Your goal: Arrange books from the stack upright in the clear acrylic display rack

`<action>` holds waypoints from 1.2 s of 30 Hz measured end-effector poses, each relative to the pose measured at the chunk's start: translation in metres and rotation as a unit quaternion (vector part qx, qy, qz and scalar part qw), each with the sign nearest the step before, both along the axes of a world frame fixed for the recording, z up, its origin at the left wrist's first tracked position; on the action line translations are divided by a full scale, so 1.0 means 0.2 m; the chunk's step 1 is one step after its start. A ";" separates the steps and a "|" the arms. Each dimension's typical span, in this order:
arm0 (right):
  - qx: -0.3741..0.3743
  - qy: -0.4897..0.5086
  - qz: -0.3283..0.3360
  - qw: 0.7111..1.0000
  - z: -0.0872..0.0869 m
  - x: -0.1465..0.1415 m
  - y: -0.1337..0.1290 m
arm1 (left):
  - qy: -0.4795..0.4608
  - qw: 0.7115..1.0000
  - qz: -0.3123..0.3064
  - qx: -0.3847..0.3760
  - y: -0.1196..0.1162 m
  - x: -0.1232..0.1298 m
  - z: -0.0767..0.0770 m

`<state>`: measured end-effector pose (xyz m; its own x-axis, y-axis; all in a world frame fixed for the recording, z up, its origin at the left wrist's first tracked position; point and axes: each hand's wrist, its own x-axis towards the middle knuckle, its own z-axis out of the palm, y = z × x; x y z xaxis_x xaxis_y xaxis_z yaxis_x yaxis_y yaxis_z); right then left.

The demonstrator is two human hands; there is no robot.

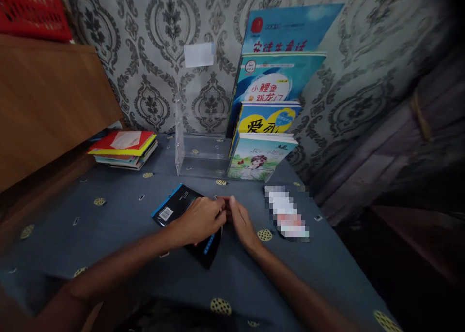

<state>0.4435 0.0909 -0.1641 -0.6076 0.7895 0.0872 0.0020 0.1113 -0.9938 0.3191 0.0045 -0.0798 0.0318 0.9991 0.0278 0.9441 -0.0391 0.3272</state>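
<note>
A black book [186, 196] with a blue spine and a white barcode lies tilted on the cloth in front of me. My left hand [203, 220] reaches over it, fingers curled closed at its right-hand edge, covering its middle. That edge looks slightly bent near the fingers. Right beside it is my right hand [245, 224], its thumb raised and its fingers pointing in toward the left hand. Those fingers look closed together at the book's edge, but their tips are partly hidden, and I cannot make out what they hold.
A clear acrylic stand [178, 143] at the back holds several upright children's books [259, 160] in its right half. A stack of books [125, 148] lies at the left, by a wooden cabinet [54, 104]. Right of my hands lies a pixelated item [286, 213] on the patterned tablecloth [119, 216].
</note>
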 end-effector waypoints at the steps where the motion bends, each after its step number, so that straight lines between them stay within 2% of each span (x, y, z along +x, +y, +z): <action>1: -0.007 0.003 -0.008 1.000 0.00 0.00 0.01 | -0.022 1.000 -0.006 0.010 0.01 0.00 -0.01; 5: 0.045 0.009 -0.015 0.999 0.00 0.01 0.05 | -0.102 0.993 -0.030 0.040 0.02 -0.04 -0.08; 8: 0.058 0.017 0.000 0.998 -0.03 0.01 0.07 | -0.118 0.991 -0.038 0.043 -0.01 -0.09 -0.13; 13: 0.062 -0.007 0.014 0.998 -0.09 0.01 0.09 | -0.042 0.997 -0.034 0.049 -0.08 -0.20 -0.26; 17: 0.064 -0.019 0.010 0.998 -0.10 0.01 0.10 | 0.028 0.998 0.012 0.048 -0.10 -0.35 -0.34; 22: 0.066 -0.022 0.013 0.998 -0.11 0.01 0.10 | 0.072 0.993 0.088 0.035 -0.11 -0.48 -0.34; 28: 0.089 -0.048 0.008 0.995 -0.11 0.01 0.12 | 0.120 0.985 0.118 0.048 -0.12 -0.50 -0.34; 30: 0.121 -0.074 -0.008 0.990 -0.11 0.01 0.13 | 0.128 0.983 0.118 0.052 -0.12 -0.49 -0.33; 32: 0.190 -0.112 -0.027 0.975 -0.09 0.00 0.12 | 0.141 0.982 0.113 0.048 -0.12 -0.49 -0.32; 34: 0.291 -0.157 -0.031 0.943 -0.06 -0.01 0.09 | 0.158 0.980 0.111 0.044 -0.12 -0.48 -0.31; 36: 0.387 -0.190 0.000 0.902 -0.03 -0.03 0.03 | 0.168 0.979 0.106 0.047 -0.12 -0.48 -0.31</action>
<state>0.4381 0.0969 -0.1695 -0.7094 0.5817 0.3979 0.3267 0.7717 -0.5456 0.2226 -0.0189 -0.1411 -0.1532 0.9777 0.1440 0.9880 0.1545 0.0019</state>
